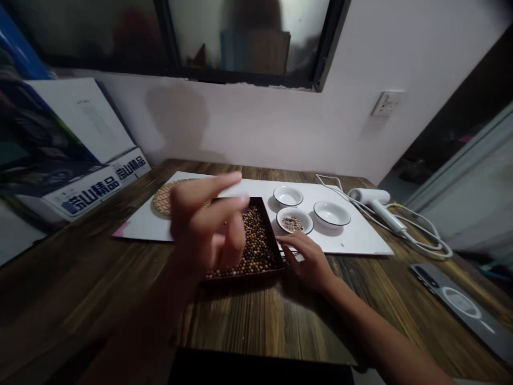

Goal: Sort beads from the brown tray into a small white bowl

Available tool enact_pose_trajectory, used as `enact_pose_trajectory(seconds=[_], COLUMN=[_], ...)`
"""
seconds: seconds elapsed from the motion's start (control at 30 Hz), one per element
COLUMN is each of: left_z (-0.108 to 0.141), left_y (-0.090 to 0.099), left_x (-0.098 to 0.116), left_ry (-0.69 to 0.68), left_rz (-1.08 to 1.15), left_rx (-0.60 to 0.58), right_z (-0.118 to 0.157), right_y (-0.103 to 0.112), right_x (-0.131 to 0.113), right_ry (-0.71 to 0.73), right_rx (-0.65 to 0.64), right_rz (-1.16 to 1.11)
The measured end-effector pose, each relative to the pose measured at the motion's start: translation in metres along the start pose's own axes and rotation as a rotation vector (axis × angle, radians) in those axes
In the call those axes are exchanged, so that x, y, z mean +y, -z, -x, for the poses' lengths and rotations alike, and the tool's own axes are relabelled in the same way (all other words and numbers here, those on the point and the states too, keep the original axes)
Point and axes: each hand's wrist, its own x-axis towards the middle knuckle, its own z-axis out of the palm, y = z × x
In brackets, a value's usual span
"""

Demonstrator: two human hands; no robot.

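Note:
Raised high in front of the camera, my left hand (208, 224) is blurred, with two fingers stretched out and the others bent. It hides part of a dark, shallow square tray (269, 230) filled with mixed beans (256, 240) in black, brown and yellow. My right hand (308, 262) rests by the tray's right edge, fingers apart, the fingertips at or touching the rim. A thin shiny piece (287, 253) lies under those fingers; its kind is unclear. Just beyond, a white dark-rimmed bowl (306, 224) holds some pale speckled beans (292, 223).
Two more white bowls (288, 196) stand on the white board (256, 187). A round woven mat (162, 200) lies left, partly hidden. A white hair dryer (379, 206) with its cord and a grey phone (460, 305) are at right; boxes (92, 182) stand at left.

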Motion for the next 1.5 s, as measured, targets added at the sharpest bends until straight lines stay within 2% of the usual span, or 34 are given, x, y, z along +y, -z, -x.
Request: enact_pose_trajectory(seconds=[0.07,0.13,0.2,0.27,0.37,0.43,0.57,0.7,0.77,0.9,0.97,1.03,1.13,1.2,1.3,1.4,1.5], left_z=[-0.018,-0.03,-0.032,-0.027,-0.018,-0.016,-0.016,-0.016,-0.016,-0.016,-0.017,-0.017,-0.016,-0.016,-0.015,-0.015,-0.015], left_y=[-0.023,-0.05,-0.074,-0.089,-0.1,-0.104,-0.111,-0.117,-0.117,-0.114,-0.113,-0.112,-0.112,-0.111,-0.11,-0.11,-0.11], left_x=[-0.021,-0.053,-0.084,-0.107,-0.123,-0.127,-0.133,-0.138,-0.138,-0.135,-0.133,-0.131,-0.129,-0.127,-0.125,-0.125,-0.126], left_ry=[-0.02,0.091,0.18,0.241,0.328,0.37,0.399,0.462,0.439,0.4,0.397,0.419,0.468,0.458,0.438,0.454,0.46], left_rz=[0.004,0.023,0.068,0.076,0.049,0.052,0.181,0.298,0.287,0.247,0.245,0.257,0.274,0.263,0.237,0.232,0.235], left_rx=[0.029,-0.116,-0.223,-0.276,-0.309,-0.3,-0.259,-0.202,-0.191,-0.193,-0.191,-0.171,-0.112,-0.103,-0.121,-0.118,-0.112], right_z=[-0.011,-0.028,-0.049,-0.068,-0.085,-0.086,-0.078,-0.071,-0.072,-0.074,-0.073,-0.07,-0.067,-0.065,-0.065,-0.064,-0.064], right_y=[0.0,0.0,-0.003,-0.01,-0.023,-0.03,-0.038,-0.043,-0.042,-0.028,-0.017,-0.008,-0.001,-0.002,-0.01,-0.015,-0.016], right_x=[-0.006,-0.015,-0.025,-0.034,-0.042,-0.043,-0.04,-0.035,-0.031,-0.014,-0.005,-0.001,-0.008,-0.019,-0.035,-0.042,-0.042], right_ry=[0.112,0.183,0.18,0.152,0.091,0.004,-0.154,-0.17,-0.144,-0.179,-0.229,-0.243,-0.189,-0.164,-0.24,-0.345,-0.364], right_rx=[-0.084,-0.23,-0.345,-0.433,-0.556,-0.579,-0.533,-0.453,-0.355,-0.034,0.014,-0.099,-0.414,-0.557,-0.608,-0.587,-0.56], right_rz=[0.026,0.043,0.062,0.09,0.134,0.162,0.144,0.054,0.002,-0.01,0.028,0.04,0.039,0.059,0.157,0.211,0.182])
